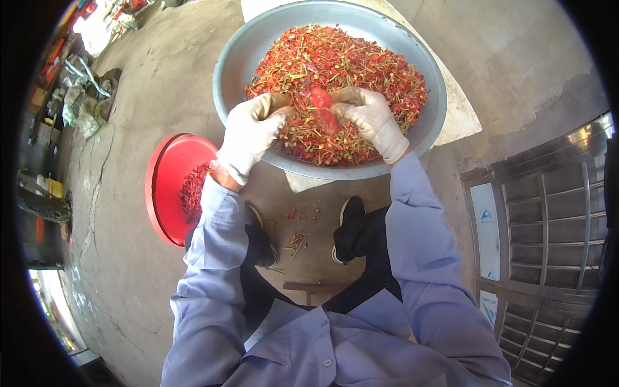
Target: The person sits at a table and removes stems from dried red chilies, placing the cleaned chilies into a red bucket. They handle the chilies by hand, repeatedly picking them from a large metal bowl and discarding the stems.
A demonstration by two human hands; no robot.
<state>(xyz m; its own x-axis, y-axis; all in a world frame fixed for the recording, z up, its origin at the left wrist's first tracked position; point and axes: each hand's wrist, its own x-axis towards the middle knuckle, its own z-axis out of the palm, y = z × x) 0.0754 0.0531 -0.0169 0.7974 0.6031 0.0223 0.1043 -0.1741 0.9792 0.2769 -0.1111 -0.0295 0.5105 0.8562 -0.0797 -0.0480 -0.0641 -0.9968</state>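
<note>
A wide grey-blue basin (232, 63) in front of me holds a heap of red dried chili pieces mixed with tan stems (333, 58). Both my hands wear white gloves with soiled fingers and are over the near part of the heap. My right hand (370, 116) pinches a bright red, shiny piece (321, 99), which is blurred; whether it is chili skin or plastic film I cannot tell. Just left of that piece is my left hand (256, 128), thumb and forefinger close together. Anything between those fingertips is too small to make out.
Left of my knees, a red tub (167, 193) contains dark red chili pieces (193, 188). A pale board (457, 116) lies under the basin. Loose stems (297, 242) are scattered between my shoes. A barred metal door or gate (544, 232) is at right; bagged clutter (87, 104) lines the left.
</note>
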